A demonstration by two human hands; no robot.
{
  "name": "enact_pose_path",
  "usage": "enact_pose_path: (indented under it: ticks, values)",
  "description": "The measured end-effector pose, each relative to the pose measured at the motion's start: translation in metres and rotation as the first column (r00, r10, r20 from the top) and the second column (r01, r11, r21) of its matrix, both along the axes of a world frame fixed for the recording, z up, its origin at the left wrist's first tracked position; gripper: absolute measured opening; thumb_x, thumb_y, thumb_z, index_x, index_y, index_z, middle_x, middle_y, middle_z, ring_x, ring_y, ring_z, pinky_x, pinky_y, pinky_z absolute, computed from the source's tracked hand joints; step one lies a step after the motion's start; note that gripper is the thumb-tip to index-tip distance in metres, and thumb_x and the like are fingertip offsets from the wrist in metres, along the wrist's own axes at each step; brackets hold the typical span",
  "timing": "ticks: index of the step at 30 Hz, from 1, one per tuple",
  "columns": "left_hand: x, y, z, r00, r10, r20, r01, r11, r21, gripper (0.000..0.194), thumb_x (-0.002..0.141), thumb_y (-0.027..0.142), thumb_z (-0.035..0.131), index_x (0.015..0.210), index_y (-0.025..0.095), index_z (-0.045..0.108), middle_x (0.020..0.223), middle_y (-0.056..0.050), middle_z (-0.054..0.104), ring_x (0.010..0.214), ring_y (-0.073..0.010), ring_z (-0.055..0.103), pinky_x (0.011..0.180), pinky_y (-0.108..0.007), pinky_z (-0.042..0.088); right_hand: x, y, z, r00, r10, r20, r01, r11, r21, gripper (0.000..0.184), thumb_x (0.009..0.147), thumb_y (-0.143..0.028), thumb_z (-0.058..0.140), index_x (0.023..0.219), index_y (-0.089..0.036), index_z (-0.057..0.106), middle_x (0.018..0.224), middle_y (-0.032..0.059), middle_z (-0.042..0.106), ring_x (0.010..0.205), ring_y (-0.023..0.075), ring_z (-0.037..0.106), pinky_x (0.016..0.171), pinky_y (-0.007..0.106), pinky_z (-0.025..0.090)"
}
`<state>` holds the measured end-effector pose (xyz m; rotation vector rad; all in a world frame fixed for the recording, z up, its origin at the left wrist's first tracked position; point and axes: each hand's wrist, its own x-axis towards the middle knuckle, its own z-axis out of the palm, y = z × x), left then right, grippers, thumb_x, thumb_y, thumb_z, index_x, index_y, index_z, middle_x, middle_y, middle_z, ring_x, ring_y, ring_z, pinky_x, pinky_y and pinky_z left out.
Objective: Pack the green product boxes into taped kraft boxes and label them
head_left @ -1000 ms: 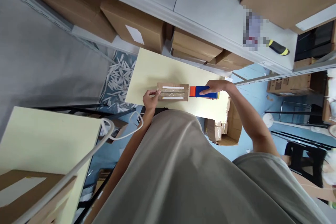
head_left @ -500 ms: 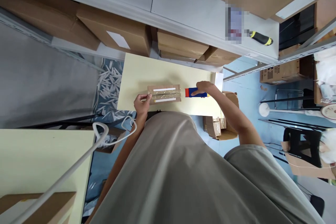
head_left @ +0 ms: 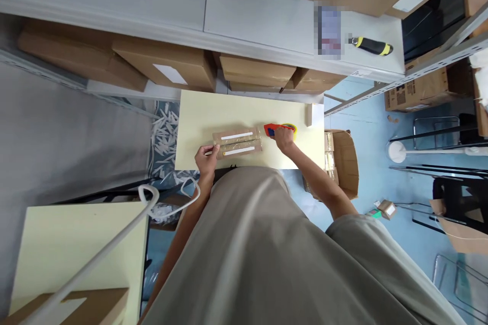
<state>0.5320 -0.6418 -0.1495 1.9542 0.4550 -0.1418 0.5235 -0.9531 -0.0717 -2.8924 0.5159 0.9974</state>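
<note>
A small cardboard box (head_left: 238, 141) lies on the pale yellow table, with two white strips and shiny clear tape along its top. My left hand (head_left: 207, 158) pinches the box's left end between thumb and fingers. Just past its right end, my right hand (head_left: 284, 139) is wrapped round a red and blue tape dispenser (head_left: 270, 129) with a yellow-rimmed round part. A narrow gap separates the dispenser from the box. My palm hides part of the dispenser.
A white block (head_left: 314, 115) stands at the right of the table (head_left: 202, 111). An open carton (head_left: 348, 162) with small boxes sits beyond the right edge. Behind is a shelf (head_left: 259, 35) with cartons and a yellow-black handled tool (head_left: 372, 46). A white cable stand (head_left: 114, 244) crosses the left.
My right hand has moved left and turned the tape dispenser, so its round yellow-rimmed part shows. The box has tilted slightly, with my left hand still on its end. The view has shifted.
</note>
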Motion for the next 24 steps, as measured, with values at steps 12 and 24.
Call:
enact_pose_path:
  ticks: [12,24]
  values:
    - [-0.007,-0.003,0.009,1.0,-0.002,-0.014,0.004,0.995,0.096,0.027,0.085,0.046,0.078,0.095,0.022,0.07,0.103,-0.011,0.081,0.102,-0.0253,0.078,0.094,-0.037,0.062,-0.05,-0.008,-0.028,0.914,-0.31,0.263,0.301,0.951,0.073,0.049,0.118,-0.036,0.037,0.146,0.0,0.055,0.144,0.0403,0.065,0.138,0.0409,0.062,0.12,0.045,0.04]
    - [-0.011,-0.013,0.012,0.996,-0.068,-0.06,0.081,0.967,0.242,0.024,0.096,0.045,0.066,0.103,0.023,0.073,0.11,-0.012,0.081,0.112,-0.0288,0.076,0.102,-0.039,0.058,-0.035,0.068,-0.027,0.976,-0.178,0.121,0.121,0.918,0.378,0.077,0.118,-0.062,0.013,0.174,-0.013,0.032,0.144,0.0238,0.074,0.128,0.0344,0.075,0.104,0.037,0.054]
